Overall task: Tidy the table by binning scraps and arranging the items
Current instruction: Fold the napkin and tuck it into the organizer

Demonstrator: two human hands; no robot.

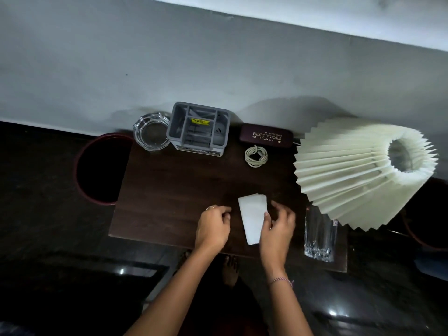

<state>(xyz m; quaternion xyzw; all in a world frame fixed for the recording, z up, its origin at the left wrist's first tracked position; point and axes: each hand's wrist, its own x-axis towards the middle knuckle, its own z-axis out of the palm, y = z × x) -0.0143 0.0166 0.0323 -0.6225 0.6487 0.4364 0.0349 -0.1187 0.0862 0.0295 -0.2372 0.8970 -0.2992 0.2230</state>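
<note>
Overlapping the white tissue (252, 214), the right hand (276, 229) hides its own grip.

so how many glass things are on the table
2: a glass ashtray at the back left beside the grey organiser, and a tall tumbler near the front right. The lampshade may hide more.

One head-worn view looks steeply down from close above the near edge of the dark table (169, 190), facing the wall (121, 57).

L hand (213, 226) loosely curled, R hand (278, 227) spread
</note>
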